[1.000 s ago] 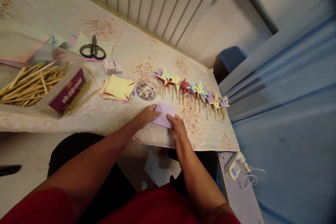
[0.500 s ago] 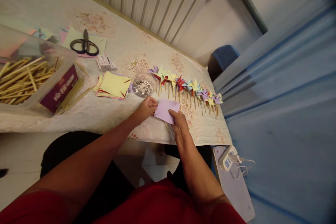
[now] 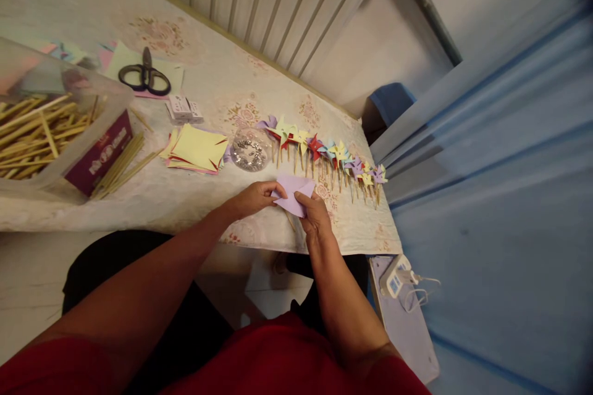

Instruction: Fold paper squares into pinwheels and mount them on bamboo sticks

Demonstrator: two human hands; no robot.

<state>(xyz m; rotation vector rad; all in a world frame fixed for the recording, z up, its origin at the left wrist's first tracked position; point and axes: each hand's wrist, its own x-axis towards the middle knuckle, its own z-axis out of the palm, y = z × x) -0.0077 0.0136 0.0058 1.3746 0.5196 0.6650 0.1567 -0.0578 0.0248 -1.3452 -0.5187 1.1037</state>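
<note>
Folded lilac paper square [image 3: 293, 192]: pinched by left hand [image 3: 252, 197] and right hand [image 3: 315, 217]. Adjacent: clear round dish of silver pins [image 3: 250, 151], row of coloured paper pinwheels [image 3: 327, 153].

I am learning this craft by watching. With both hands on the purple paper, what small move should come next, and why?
Probably bring one more corner of the purple paper in to its middle. The left hand and right hand pinch it at the table edge, partly folded, and finished pinwheels lie beside it.

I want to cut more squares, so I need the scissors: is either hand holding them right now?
No, the scissors lie on paper at the table's far left, while both hands hold the purple paper.
</note>
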